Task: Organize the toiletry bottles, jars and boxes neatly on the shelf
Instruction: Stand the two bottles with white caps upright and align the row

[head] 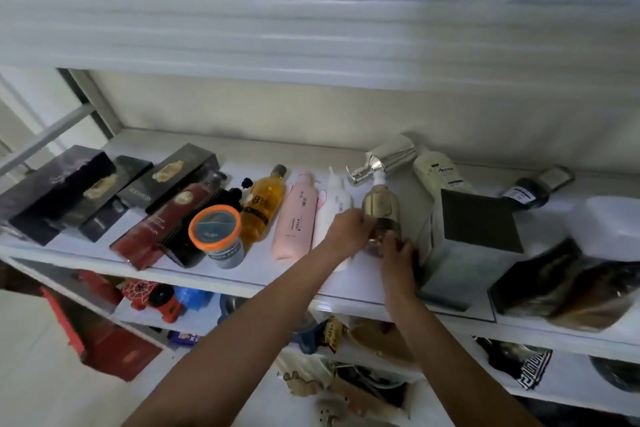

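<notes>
On the white shelf (242,282) a row of toiletries lies flat. Both my hands grip a gold-brown pump bottle (380,206) with a white pump: my left hand (349,229) on its left side, my right hand (398,250) at its lower end. Left of it lie a white bottle (334,204), a pink bottle (296,218) and an amber bottle (261,208). An orange-lidded jar (216,234) stands at the front. Dark boxes (59,191) and a red box (162,222) lie at the left. A silver pump bottle (384,158) and a cream bottle (438,173) lie behind.
A grey square box (464,246) stands just right of my right hand. A dark bottle (533,189) lies at the far right, near a white container (609,225) and a dark bundle (571,288). Cluttered shelves sit below, with toys and packets. An upper shelf edge (311,38) overhangs.
</notes>
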